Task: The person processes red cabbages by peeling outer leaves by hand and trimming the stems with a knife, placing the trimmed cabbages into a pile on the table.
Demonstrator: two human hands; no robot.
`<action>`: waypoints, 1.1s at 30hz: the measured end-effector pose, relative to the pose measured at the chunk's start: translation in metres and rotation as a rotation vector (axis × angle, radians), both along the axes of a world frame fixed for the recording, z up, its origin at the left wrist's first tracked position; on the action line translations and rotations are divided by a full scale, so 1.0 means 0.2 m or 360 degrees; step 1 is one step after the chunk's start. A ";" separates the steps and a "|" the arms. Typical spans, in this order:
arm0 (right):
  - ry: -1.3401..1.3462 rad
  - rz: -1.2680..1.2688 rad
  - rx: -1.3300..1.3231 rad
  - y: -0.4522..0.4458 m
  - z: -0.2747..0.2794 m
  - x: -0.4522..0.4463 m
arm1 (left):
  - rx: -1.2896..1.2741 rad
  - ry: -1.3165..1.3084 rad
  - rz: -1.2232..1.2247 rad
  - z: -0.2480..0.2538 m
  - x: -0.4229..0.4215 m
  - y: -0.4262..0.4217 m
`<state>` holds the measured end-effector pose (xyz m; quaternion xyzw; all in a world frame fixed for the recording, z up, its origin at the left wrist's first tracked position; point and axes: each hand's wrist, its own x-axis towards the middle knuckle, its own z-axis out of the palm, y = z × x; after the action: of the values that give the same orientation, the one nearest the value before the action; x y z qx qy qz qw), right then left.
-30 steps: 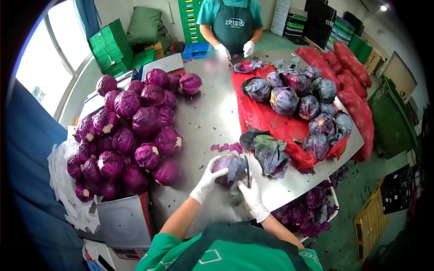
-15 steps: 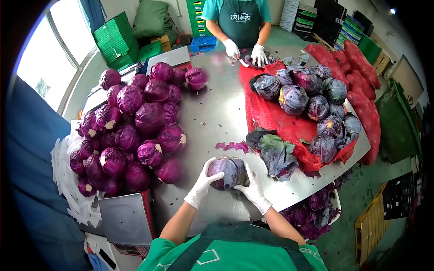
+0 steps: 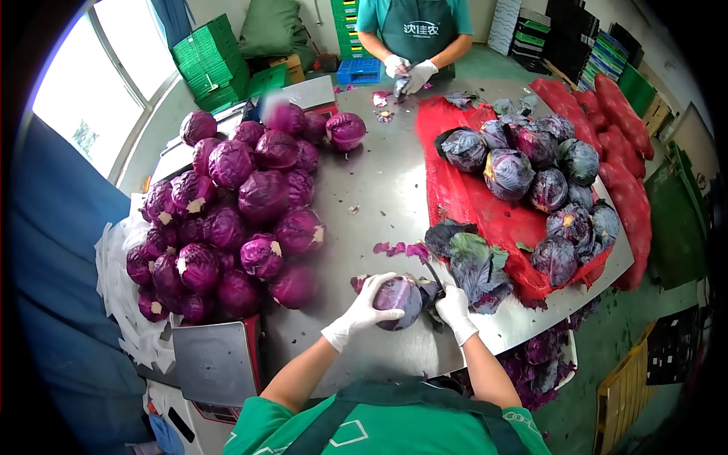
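A red cabbage (image 3: 399,302) with a dull purple surface rests on the steel table in front of me. My left hand (image 3: 367,312), in a white glove, holds it from the left, thumb across its near side. Dark outer leaves (image 3: 429,291) stand out at its right side. There my right hand (image 3: 455,309), also gloved, is closed around a slim dark knife (image 3: 435,276) that points up and away; the grip itself is partly hidden. Loose dark green and purple leaves (image 3: 476,267) lie just beyond my right hand.
Trimmed bright purple cabbages (image 3: 263,196) are heaped on the left, beside a scale (image 3: 216,362). Untrimmed cabbages (image 3: 509,174) sit on red netting (image 3: 447,186) at right. Across the steel table (image 3: 364,227), a co-worker's gloved hands (image 3: 409,74) handle something dark. A bin of leaves (image 3: 565,364) stands below.
My right hand has moved off the cabbage's side, and the dark knife now shows in it. Outer leaves stick out at the right. The co-worker's hands have lifted and come together. The view has shifted slightly.
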<state>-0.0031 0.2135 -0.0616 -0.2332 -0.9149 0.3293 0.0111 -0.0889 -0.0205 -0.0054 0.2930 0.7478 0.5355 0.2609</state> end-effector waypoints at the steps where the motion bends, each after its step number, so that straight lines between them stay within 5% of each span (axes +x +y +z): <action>1: -0.0075 -0.0026 0.0044 0.01 0.01 0.00 | 0.0003 -0.0017 -0.0022 0.00 0.00 0.01; 6: 0.0460 -0.0059 0.0136 0.13 0.03 0.01 | -0.0114 0.0114 -0.0140 0.07 0.07 0.07; 13: 0.0140 0.0024 0.0165 0.27 0.02 0.24 | -0.0361 0.0743 -0.0357 0.16 0.17 0.25; 20: 0.0020 0.0034 0.0229 0.30 0.08 0.52 | -0.0694 0.0855 -0.0440 0.25 0.24 0.38; 22: -0.0186 -0.0221 -0.0294 0.30 0.13 0.54 | -0.0727 0.0859 -0.0433 0.25 0.25 0.39; 27: 0.0403 -0.0546 -0.0818 0.13 0.30 0.51 | -0.0763 0.1085 -0.0479 0.23 0.36 0.34; 30: 0.0191 -0.0264 -0.0614 0.03 0.30 0.46 | -0.0706 0.0760 -0.0460 0.23 0.36 0.31; 31: 0.0461 -0.0060 -0.0301 -0.01 0.23 0.44 | -0.0763 0.0704 -0.0471 0.25 0.35 0.30; 33: 0.0460 -0.0164 -0.0433 -0.04 0.23 0.43 | -0.0721 0.0649 -0.0356 0.20 0.35 0.29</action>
<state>0.0823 0.2060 -0.0162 -0.2293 -0.8377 0.4790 0.1275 -0.0196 0.0369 0.0338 0.4090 0.8481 0.2539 0.2214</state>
